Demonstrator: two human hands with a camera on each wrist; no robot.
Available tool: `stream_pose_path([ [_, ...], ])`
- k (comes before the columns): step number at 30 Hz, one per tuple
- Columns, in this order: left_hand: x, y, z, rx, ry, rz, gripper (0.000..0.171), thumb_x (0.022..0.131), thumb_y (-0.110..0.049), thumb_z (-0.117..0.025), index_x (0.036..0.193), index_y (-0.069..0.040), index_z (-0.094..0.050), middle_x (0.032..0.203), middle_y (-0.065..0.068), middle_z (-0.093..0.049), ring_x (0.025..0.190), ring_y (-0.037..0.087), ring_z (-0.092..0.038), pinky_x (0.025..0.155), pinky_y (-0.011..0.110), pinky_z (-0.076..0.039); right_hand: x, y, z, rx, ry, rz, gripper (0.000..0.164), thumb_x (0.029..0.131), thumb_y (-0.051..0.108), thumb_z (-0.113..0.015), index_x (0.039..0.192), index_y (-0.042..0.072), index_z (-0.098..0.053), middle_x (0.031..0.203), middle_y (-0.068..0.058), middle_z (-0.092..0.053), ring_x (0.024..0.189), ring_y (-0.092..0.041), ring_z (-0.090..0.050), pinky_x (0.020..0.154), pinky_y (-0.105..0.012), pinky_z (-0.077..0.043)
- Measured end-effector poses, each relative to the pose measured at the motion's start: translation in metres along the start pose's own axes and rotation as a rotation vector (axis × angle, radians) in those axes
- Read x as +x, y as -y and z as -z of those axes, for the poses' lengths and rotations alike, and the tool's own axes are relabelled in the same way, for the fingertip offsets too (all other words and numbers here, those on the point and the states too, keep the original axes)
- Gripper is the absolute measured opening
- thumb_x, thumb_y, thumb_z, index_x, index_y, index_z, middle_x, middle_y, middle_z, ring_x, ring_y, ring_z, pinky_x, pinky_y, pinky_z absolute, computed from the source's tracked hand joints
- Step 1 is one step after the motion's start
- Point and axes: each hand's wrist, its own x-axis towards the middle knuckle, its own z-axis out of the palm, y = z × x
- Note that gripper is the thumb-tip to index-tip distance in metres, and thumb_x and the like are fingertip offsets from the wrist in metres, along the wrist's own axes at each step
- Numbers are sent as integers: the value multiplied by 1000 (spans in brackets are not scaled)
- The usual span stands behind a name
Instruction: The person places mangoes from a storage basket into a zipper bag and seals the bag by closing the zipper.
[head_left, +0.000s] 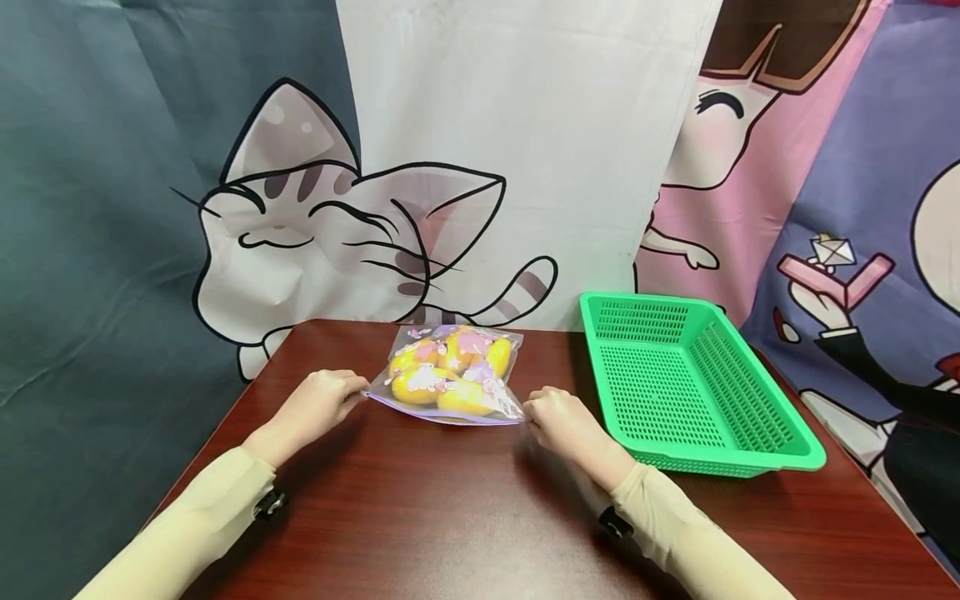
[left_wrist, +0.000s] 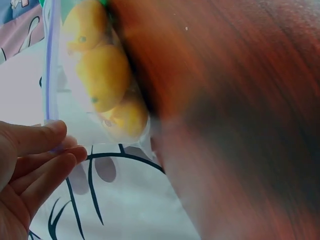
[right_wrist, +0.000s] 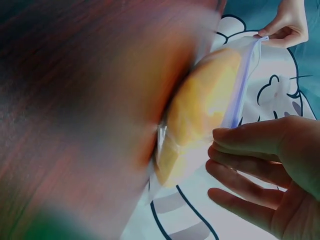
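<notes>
A clear zip bag (head_left: 450, 408) with a purple zip strip and pink and purple prints lies on the table. Several yellow mangoes (head_left: 420, 384) fill it. At the left end of the zip strip, my left hand (head_left: 330, 398) pinches the bag's corner between thumb and fingers. My right hand (head_left: 558, 421) pinches the opposite corner; in the right wrist view its thumb and index finger meet at the strip while the other fingers stand apart. Between both hands the strip (left_wrist: 49, 75) runs taut. Whether the zip is fully sealed cannot be made out.
To the right of the bag stands a green plastic basket (head_left: 667, 400) with slotted walls and nothing inside. The table (head_left: 442, 517) is dark reddish wood. Behind its far edge hangs a cloth backdrop (head_left: 570, 150) with cartoon figures.
</notes>
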Motion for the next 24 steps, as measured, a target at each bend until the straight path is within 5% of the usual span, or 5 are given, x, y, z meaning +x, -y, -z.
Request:
stream_pose_path([
  [12, -1, 4, -3, -80, -17, 55, 18, 73, 2, -75, 85, -11, -73, 76, -4, -69, 69, 12, -65, 64, 33, -54, 7, 7, 5, -92, 46, -93, 20, 69, 1, -66, 66, 15, -52, 64, 2, -52, 58, -22, -56, 43, -35, -43],
  [24, 5, -3, 0, -62, -25, 95, 12, 74, -3, -76, 80, -14, -73, 73, -5, -68, 65, 8, -61, 63, 31, -53, 45, 36, -7, -7, -97, -145, 14, 82, 23, -69, 92, 14, -65, 81, 1, -64, 75, -19, -62, 53, -35, -52],
])
